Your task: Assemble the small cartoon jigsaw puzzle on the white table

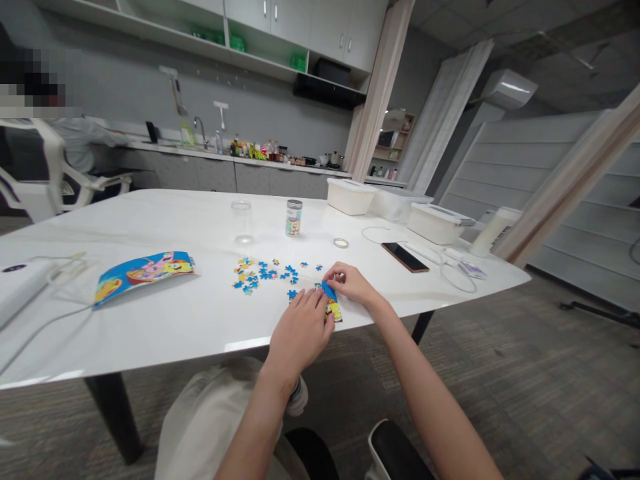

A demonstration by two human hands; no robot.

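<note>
A partly joined jigsaw puzzle (pixel 333 309), blue at the top with yellow lower down, lies near the table's front edge. My left hand (pixel 303 325) rests over its left side, fingers stretched out and lying on it. At the puzzle's upper edge, the thumb and forefinger of my right hand (pixel 351 284) are pinched together on a blue puzzle piece. My fingers partly cover that piece. Loose puzzle pieces (pixel 264 272), mostly blue with some yellow, are scattered to the left of my hands. A curved picture sheet (pixel 145 275) with matching cartoon figures lies further left.
Behind the pieces stand a clear jar (pixel 243 223) and a printed can (pixel 293 219), with a round lid (pixel 341 243) nearby. A phone (pixel 405 257), white cables and storage boxes (pixel 435 224) occupy the right side. A person (pixel 83 143) sits at far left.
</note>
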